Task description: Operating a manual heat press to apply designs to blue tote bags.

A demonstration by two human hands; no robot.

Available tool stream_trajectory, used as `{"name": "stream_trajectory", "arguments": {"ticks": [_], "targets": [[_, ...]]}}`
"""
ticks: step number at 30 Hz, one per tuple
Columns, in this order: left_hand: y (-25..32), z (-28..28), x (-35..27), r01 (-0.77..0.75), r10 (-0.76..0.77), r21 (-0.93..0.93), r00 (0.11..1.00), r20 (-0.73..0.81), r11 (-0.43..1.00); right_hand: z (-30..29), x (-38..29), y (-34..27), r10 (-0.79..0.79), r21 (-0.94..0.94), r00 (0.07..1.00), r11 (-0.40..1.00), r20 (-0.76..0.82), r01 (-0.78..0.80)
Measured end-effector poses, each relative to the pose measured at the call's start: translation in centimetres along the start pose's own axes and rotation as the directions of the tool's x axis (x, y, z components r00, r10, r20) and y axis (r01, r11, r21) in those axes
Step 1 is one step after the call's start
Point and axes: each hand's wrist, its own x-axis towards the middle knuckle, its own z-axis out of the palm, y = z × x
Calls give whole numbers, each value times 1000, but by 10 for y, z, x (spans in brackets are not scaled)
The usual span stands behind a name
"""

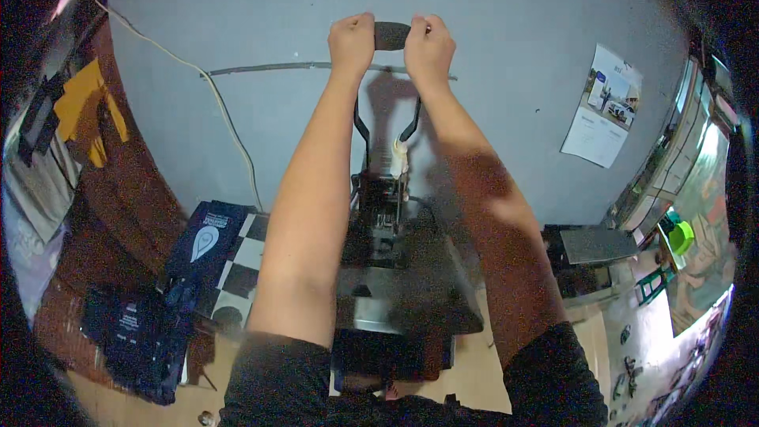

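My left hand (351, 41) and my right hand (431, 46) grip the two ends of a dark, foam-like handle (390, 36), a short span of which shows between them. Bent black metal arms (362, 128) run down from the handle to a dark press machine (382, 213), which looks like a heat press. Pale wrapping (399, 159) covers part of the right arm's joint. A flat, dark plate (379, 315) of the machine lies between my forearms. Blur and shadow hide the machine's details, and I cannot tell what, if anything, is under the plate.
Dark printed fabric (204, 243) lies on a checkered surface (243, 255) at left, with more dark cloth (130, 332) hanging below. Behind the machine stands a grey wall (504, 101) with a cable (219, 95) and a calendar (602, 112). A green container (681, 238) is at far right.
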Motion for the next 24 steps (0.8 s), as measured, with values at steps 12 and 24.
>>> {"name": "stream_trajectory", "arguments": {"ticks": [12,24], "targets": [[-20,24,26,133,-133,97,991,-8,986,24,11,29,53,11,998,999,-34,-53],[-46,25,37,42,-42,162,999,-2,986,19,6,24,98,50,992,993,82,-103]]}}
